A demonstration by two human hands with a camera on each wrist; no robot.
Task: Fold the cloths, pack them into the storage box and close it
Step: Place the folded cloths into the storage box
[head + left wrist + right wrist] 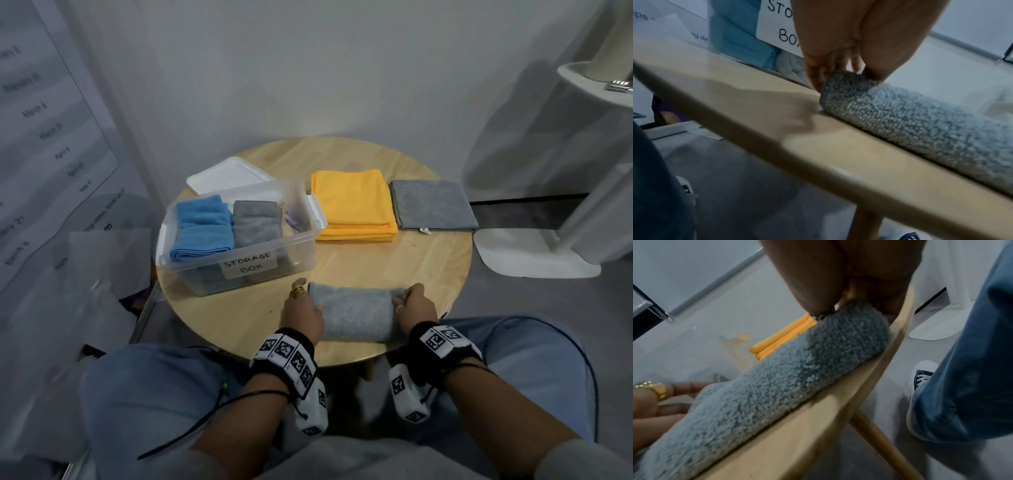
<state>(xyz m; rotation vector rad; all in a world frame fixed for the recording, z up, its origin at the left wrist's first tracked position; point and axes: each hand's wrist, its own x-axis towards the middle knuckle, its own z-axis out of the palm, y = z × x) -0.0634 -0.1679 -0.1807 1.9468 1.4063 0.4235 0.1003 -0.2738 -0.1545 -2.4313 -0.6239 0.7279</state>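
A folded light grey cloth [356, 310] lies at the near edge of the round wooden table [394, 270]. My left hand [303, 305] grips its left end and my right hand [412, 301] grips its right end. The wrist views show the same cloth [910, 123] [777, 378] pinched between thumb and fingers at each end. The clear storage box [298, 240], labelled, stands open at the left and holds a blue cloth [202, 226] and a grey cloth [257, 219]. Its white lid [226, 174] lies behind it. A yellow cloth [352, 205] and a dark grey cloth [431, 205] lie folded further back.
A white stand base [534, 253] sits on the floor right of the table, with a white shelf [592, 85] above it. A printed sheet [51, 137] hangs on the left wall. My knees in blue jeans [154, 383] flank the table's near edge.
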